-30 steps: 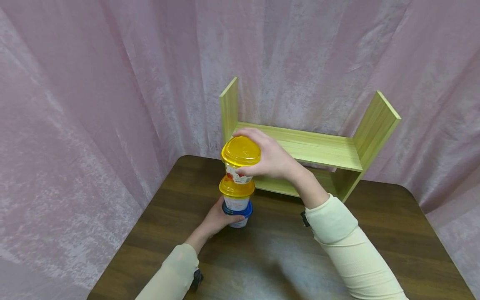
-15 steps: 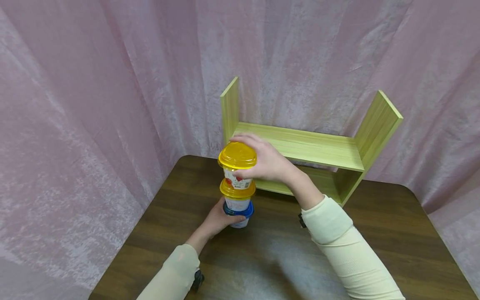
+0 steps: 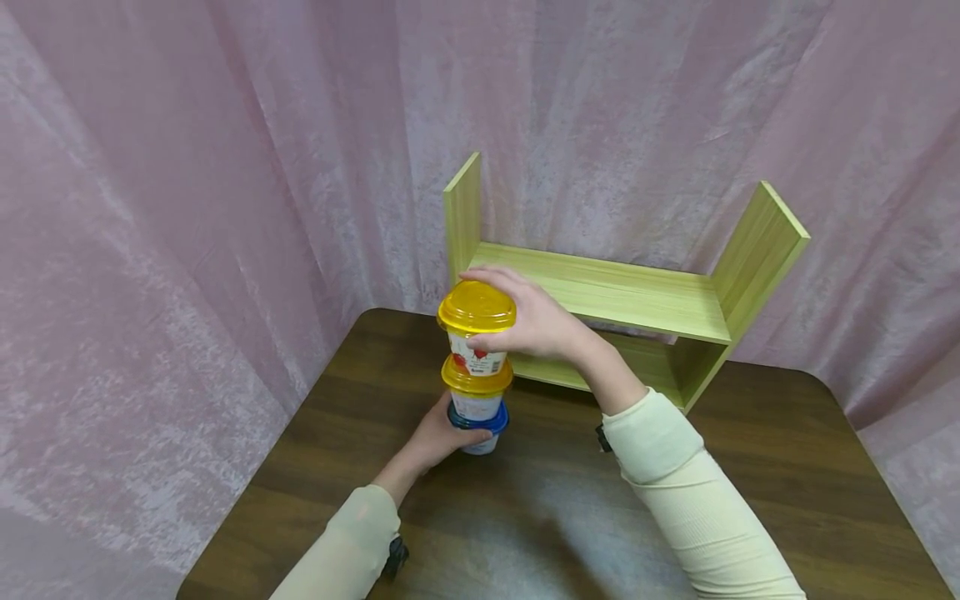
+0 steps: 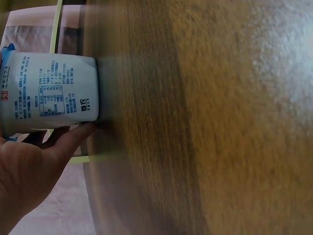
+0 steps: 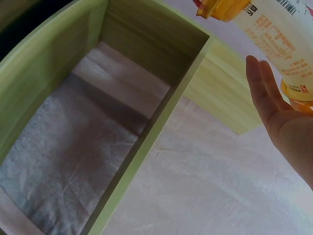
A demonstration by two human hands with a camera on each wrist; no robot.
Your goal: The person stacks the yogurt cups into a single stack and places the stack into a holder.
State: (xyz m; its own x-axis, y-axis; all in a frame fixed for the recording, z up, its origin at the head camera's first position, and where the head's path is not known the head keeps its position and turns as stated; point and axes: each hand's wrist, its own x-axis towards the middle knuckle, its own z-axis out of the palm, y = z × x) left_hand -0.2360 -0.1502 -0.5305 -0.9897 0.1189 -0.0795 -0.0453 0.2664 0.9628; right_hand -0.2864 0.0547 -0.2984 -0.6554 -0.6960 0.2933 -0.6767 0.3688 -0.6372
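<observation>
Three lidded plastic tubs stand stacked on the table. At the bottom is a white tub with a blue lid [image 3: 495, 418], and my left hand [image 3: 429, 437] grips it from the left side. Blue printing covers this white tub [image 4: 54, 88] in the left wrist view, its base on the table. Above it sits a tub with a yellow lid [image 3: 477, 382]. The uppermost tub [image 3: 480, 310], also yellow-lidded with red pictures, rests on that lid. My right hand [image 3: 536, 323] holds it from the right, thumb in front. In the right wrist view, orange print shows on this tub [image 5: 281, 41].
A light wooden shelf [image 3: 600, 287] with two upright sides stands behind and right of the stack. The dark brown wooden table [image 3: 585, 500] has rounded back corners. Pink velvet curtains [image 3: 337, 150] hang around the table.
The top tub came down and slightly left with my right hand, settling on the middle tub. My left hand kept its grip on the bottom tub. Little has moved in the last half second.
</observation>
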